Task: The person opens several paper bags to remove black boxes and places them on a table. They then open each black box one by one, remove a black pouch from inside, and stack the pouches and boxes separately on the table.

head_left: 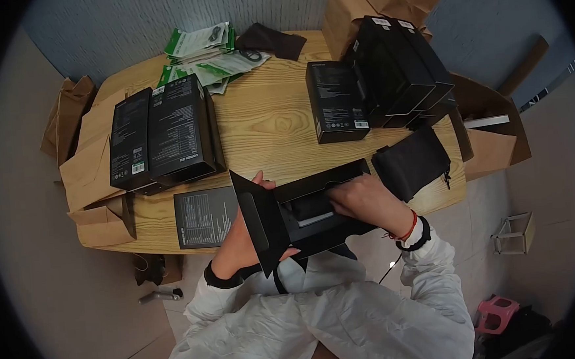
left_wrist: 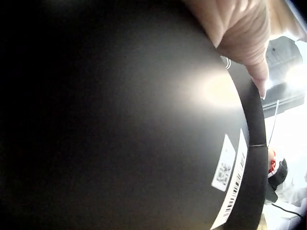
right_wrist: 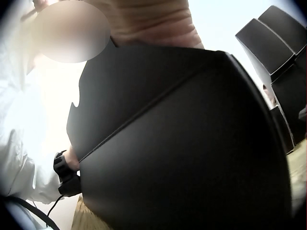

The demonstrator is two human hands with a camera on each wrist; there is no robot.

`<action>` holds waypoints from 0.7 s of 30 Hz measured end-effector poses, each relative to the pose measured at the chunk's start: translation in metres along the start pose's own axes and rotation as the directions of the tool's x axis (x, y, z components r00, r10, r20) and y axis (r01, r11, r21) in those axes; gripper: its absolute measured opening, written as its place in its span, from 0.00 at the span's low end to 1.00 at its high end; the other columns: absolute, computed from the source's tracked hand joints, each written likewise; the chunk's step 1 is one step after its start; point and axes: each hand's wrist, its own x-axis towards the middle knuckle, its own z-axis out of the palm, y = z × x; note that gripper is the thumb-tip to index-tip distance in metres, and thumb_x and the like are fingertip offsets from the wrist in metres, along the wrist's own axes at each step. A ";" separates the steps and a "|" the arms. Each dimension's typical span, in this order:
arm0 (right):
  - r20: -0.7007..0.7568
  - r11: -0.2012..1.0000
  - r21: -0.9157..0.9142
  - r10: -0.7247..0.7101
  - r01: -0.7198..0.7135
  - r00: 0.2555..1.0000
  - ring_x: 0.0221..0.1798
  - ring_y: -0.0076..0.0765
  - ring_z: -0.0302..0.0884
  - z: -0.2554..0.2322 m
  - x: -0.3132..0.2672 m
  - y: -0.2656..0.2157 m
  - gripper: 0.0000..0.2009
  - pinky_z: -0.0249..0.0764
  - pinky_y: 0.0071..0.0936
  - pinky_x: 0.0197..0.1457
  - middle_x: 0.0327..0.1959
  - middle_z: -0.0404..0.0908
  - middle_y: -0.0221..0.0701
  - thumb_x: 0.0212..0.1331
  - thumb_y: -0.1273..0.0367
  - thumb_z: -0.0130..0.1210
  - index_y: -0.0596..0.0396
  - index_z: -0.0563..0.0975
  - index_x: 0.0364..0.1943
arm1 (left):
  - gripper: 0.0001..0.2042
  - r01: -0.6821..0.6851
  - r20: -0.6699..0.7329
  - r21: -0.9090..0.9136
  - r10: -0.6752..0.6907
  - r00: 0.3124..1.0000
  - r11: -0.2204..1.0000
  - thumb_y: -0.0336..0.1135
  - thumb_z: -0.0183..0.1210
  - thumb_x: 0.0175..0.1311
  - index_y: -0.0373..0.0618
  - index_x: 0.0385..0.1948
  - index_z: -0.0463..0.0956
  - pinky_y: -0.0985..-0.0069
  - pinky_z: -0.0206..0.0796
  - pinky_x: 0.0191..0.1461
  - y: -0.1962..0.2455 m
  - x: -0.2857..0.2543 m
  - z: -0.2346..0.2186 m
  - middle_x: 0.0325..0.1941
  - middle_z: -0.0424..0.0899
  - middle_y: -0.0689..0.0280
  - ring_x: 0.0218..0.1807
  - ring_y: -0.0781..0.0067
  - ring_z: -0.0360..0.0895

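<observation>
An opened black box [head_left: 324, 243] is held over the table's front edge, its flap [head_left: 262, 224] raised on the left. My left hand [head_left: 236, 240] grips the box at its left end, fingers on the far side and thumb on the near side; the flap covers part of this hand. My right hand [head_left: 364, 201] reaches into the box from the right, bent fingers at a dark item [head_left: 311, 206] beside a pale strip [head_left: 316, 220]. Its fingertips are hidden inside, so I cannot tell whether they pinch the item. The left wrist view shows barcode labels [left_wrist: 223, 165] on the box.
Black printed boxes stand at the left [head_left: 176, 130] and right [head_left: 337, 101]. A black drawstring pouch [head_left: 415, 162] lies right of my hands, a dark printed panel [head_left: 201, 218] to the left. Green-and-white packets [head_left: 204, 53] are at the back; brown paper bags [head_left: 95, 148] flank the table.
</observation>
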 end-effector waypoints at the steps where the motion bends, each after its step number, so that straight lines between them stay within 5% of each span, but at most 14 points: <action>1: -0.002 1.000 -0.005 0.004 -0.004 1.000 0.30 0.46 0.78 0.001 -0.001 0.001 0.07 0.73 0.36 0.35 0.24 0.79 0.36 0.50 0.70 0.59 0.57 0.78 0.33 | 0.63 0.011 -0.003 -0.011 -0.011 1.000 1.000 0.46 0.79 0.30 0.34 0.69 0.41 0.62 0.53 0.68 0.000 0.000 0.000 0.61 0.62 0.53 0.64 0.56 0.62; 4: -0.011 0.999 0.040 0.021 -0.020 1.000 0.33 0.46 0.78 0.005 -0.005 0.002 0.07 0.73 0.37 0.36 0.27 0.79 0.37 0.52 0.71 0.57 0.57 0.76 0.34 | 0.63 0.004 -0.005 -0.033 -0.004 1.000 0.999 0.45 0.79 0.31 0.34 0.69 0.41 0.63 0.52 0.68 -0.003 -0.001 0.001 0.61 0.62 0.53 0.64 0.56 0.61; 6: -0.262 0.993 0.098 -0.039 0.067 0.964 0.35 0.44 0.76 0.001 -0.005 0.001 0.06 0.73 0.31 0.38 0.31 0.77 0.40 0.55 0.73 0.54 0.58 0.75 0.37 | 0.62 -0.002 -0.001 -0.007 0.002 1.000 1.000 0.45 0.79 0.31 0.34 0.69 0.42 0.63 0.53 0.68 -0.001 0.000 0.000 0.61 0.61 0.53 0.64 0.56 0.61; 7: -0.262 0.993 0.098 -0.044 0.072 0.964 0.35 0.44 0.76 -0.004 -0.007 -0.001 0.06 0.73 0.31 0.38 0.31 0.77 0.40 0.55 0.73 0.54 0.58 0.75 0.37 | 0.62 -0.007 0.004 0.018 0.007 1.000 1.000 0.45 0.79 0.31 0.34 0.69 0.42 0.64 0.53 0.68 0.000 0.000 -0.001 0.62 0.61 0.52 0.65 0.56 0.61; 8: -0.361 0.969 0.249 0.086 0.007 0.928 0.33 0.40 0.76 -0.011 -0.013 -0.002 0.06 0.71 0.27 0.37 0.30 0.76 0.37 0.58 0.73 0.52 0.58 0.74 0.38 | 0.62 -0.007 0.000 0.020 0.007 1.000 1.000 0.45 0.79 0.31 0.34 0.69 0.42 0.64 0.53 0.68 0.001 0.000 -0.001 0.62 0.61 0.52 0.65 0.56 0.61; 10: -0.407 0.788 0.612 0.387 -0.067 0.827 0.30 0.28 0.74 -0.025 -0.028 0.008 0.05 0.68 0.20 0.35 0.29 0.75 0.30 0.62 0.73 0.48 0.59 0.73 0.39 | 0.62 0.004 0.004 0.040 -0.004 1.000 0.999 0.45 0.79 0.31 0.34 0.68 0.42 0.63 0.53 0.68 0.003 0.001 -0.001 0.63 0.61 0.51 0.66 0.55 0.61; 12: -0.251 0.406 0.913 0.629 -0.036 0.736 0.30 0.10 0.68 -0.042 -0.041 0.015 0.07 0.64 0.12 0.32 0.28 0.73 0.19 0.65 0.71 0.46 0.59 0.73 0.41 | 0.62 0.030 0.002 0.021 -0.030 1.000 0.999 0.45 0.79 0.31 0.34 0.68 0.42 0.63 0.53 0.68 0.011 0.002 -0.002 0.63 0.61 0.51 0.66 0.54 0.60; 15: -0.141 0.129 0.989 0.742 0.067 0.655 0.20 0.08 0.65 -0.066 -0.059 0.022 0.11 0.59 0.08 0.21 0.26 0.75 0.19 0.66 0.68 0.44 0.58 0.74 0.45 | 0.61 0.062 -0.006 -0.017 -0.062 0.998 0.998 0.45 0.79 0.32 0.34 0.68 0.43 0.61 0.53 0.69 0.015 0.000 -0.001 0.63 0.61 0.51 0.67 0.54 0.60; 17: -0.208 0.133 0.976 0.815 0.175 0.541 0.17 0.11 0.66 -0.072 -0.072 0.031 0.15 0.58 0.09 0.15 0.27 0.77 0.22 0.67 0.68 0.42 0.60 0.73 0.51 | 0.61 0.060 -0.010 -0.039 -0.060 0.998 0.997 0.45 0.79 0.32 0.34 0.68 0.44 0.60 0.53 0.69 0.009 0.001 -0.002 0.63 0.61 0.50 0.67 0.54 0.60; 20: -0.260 0.078 0.934 0.817 0.347 0.515 0.20 0.17 0.75 -0.077 -0.101 0.060 0.18 0.65 0.09 0.13 0.31 0.80 0.28 0.68 0.68 0.37 0.63 0.70 0.56 | 0.60 -0.086 0.031 0.122 0.083 0.996 0.989 0.44 0.79 0.31 0.34 0.68 0.45 0.60 0.53 0.69 -0.002 0.001 0.000 0.63 0.61 0.51 0.66 0.54 0.61; 21: -0.234 0.089 0.932 0.888 0.352 0.395 0.21 0.18 0.76 -0.084 -0.102 0.056 0.18 0.67 0.10 0.13 0.32 0.80 0.29 0.67 0.69 0.37 0.63 0.68 0.57 | 0.60 -0.050 0.004 0.068 0.050 0.999 0.996 0.44 0.79 0.31 0.34 0.68 0.45 0.59 0.53 0.69 -0.002 -0.001 0.002 0.63 0.61 0.50 0.67 0.53 0.60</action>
